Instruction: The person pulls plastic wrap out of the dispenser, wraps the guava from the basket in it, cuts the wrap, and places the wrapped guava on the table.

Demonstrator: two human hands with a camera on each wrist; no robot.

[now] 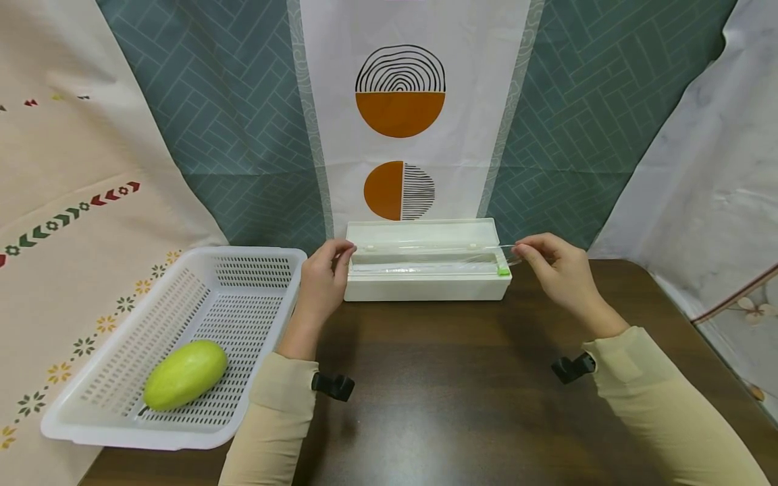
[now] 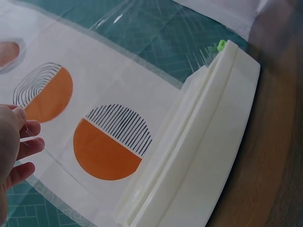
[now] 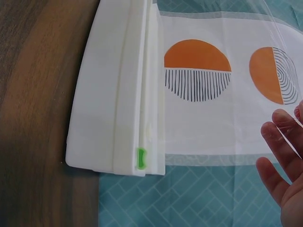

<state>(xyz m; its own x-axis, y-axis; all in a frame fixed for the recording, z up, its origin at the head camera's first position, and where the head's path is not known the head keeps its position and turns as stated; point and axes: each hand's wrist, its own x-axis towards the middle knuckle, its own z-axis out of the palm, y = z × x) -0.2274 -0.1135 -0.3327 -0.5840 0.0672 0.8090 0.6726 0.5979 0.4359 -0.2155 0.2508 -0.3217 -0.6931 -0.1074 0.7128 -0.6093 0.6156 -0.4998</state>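
Between my two hands stretches a sheet of clear plastic wrap (image 1: pixel 434 249), drawn up from a white wrap dispenser (image 1: pixel 425 290). My left hand (image 1: pixel 322 280) pinches the film's left corner between thumb and fingertips. At the other end, the film's right corner is pinched by my right hand (image 1: pixel 559 266). The dispenser's lid (image 1: pixel 419 231) stands raised at the back, and the wrap roll (image 1: pixel 419 268) shows inside. A green slider piece (image 3: pixel 141 158) sits at the dispenser's right end. In the wrist views, the film is see-through and its edges are faint.
On the left stands a white perforated plastic basket (image 1: pixel 240 266) with an oval yellow-green fruit (image 1: pixel 186 375) lying in it. Brown wooden table (image 1: pixel 437 405) extends in front of the dispenser. Patterned cloth (image 1: pixel 243 101) hangs right behind it, with pale cloth at both sides.
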